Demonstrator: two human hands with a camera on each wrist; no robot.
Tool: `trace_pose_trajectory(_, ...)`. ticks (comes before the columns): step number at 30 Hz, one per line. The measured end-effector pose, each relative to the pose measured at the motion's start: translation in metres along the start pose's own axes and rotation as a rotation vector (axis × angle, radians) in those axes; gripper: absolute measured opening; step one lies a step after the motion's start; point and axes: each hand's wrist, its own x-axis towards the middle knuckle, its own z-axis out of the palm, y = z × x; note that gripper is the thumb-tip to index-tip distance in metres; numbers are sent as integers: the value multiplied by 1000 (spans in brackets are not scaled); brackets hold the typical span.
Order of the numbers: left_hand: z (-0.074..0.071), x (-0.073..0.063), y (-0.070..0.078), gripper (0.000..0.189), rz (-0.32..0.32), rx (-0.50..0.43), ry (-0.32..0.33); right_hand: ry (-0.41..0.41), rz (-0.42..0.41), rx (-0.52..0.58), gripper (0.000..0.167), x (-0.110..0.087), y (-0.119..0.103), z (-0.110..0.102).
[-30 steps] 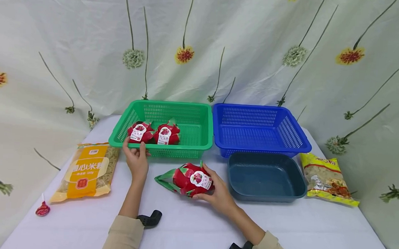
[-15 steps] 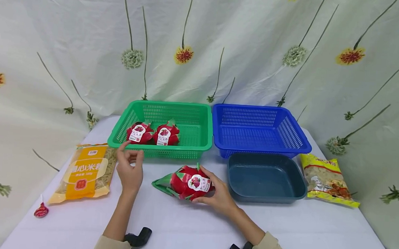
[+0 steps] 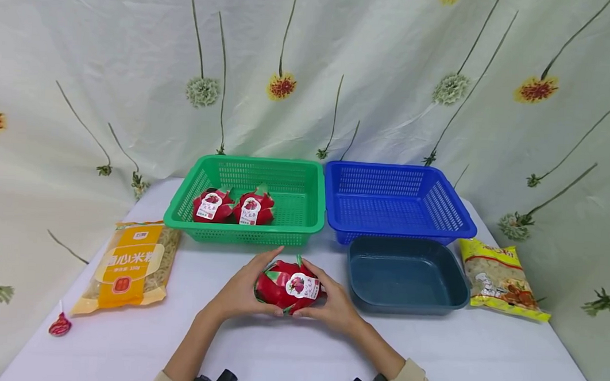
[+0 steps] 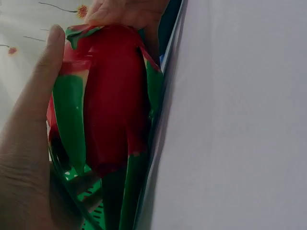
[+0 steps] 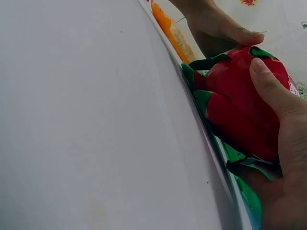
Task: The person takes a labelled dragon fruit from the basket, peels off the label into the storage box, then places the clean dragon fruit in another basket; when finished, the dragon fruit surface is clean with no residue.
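Note:
Between my two hands is a dragon fruit [image 3: 279, 287], red with green scales and a white label on top. My left hand [image 3: 243, 291] curves round its leafy left end, the thumb at the near side. From the right, my right hand [image 3: 334, 307] grips the other end, its thumb on the near side too. In the left wrist view the dragon fruit [image 4: 115, 100] shows its red body and long green scales. The right wrist view shows my right thumb [image 5: 271, 86] pressed on the skin. Two more labelled dragon fruits [image 3: 214, 205] sit in the green basket [image 3: 298, 227].
A blue basket [image 3: 401, 225] stands right of the green one, with a dark teal tub [image 3: 407, 308] before it. An orange noodle bag [image 3: 125, 267] and a red lollipop [image 3: 60, 325] lie at the left. A yellow food bag [image 3: 502, 278] lies at the right.
My left hand has left the green basket's front rim, moved right and nearer, and now holds the dragon fruit's left end. My right hand has kept its grip on the fruit.

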Motion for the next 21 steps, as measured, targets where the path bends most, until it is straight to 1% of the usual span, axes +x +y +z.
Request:
trace_pose_trajectory(2, 3, -2, 1, 107, -5, 20, -19, 0, 6, 4, 95, -1, -2, 1)
trace_pose_trajectory(4, 5, -4, 1, 105, -6, 44, -22, 2, 1, 16, 95, -1, -8, 1)
trace_pose_trajectory(7, 6, -6, 2, 102, -2, 72, -8, -2, -10, 33, 93, 0, -20, -2)
trace_pose_trajectory(9, 7, -7, 2, 98, -1, 81, 1, -19, -4, 51, 92, 1, -29, -4)
trace_pose_trajectory(13, 8, -7, 1, 92, 24, 73, 24, -63, 53, 66, 92, 2, -41, -9)
trace_pose_trajectory(15, 9, -6, 0, 90, 47, 64, 40, -61, 59, 52, 88, 3, -47, -11)
trace_pose_trajectory(16, 10, -6, 0, 89, 63, 61, 49, -45, 51, 36, 86, 3, -49, -12)
trace_pose_trajectory(18, 11, -6, -2, 87, 89, 54, 68, 23, 24, 1, 78, 3, -54, -13)
trace_pose_trajectory(21, 14, -6, -3, 85, 117, 53, 94, 174, -31, -49, 64, 3, -60, -14)
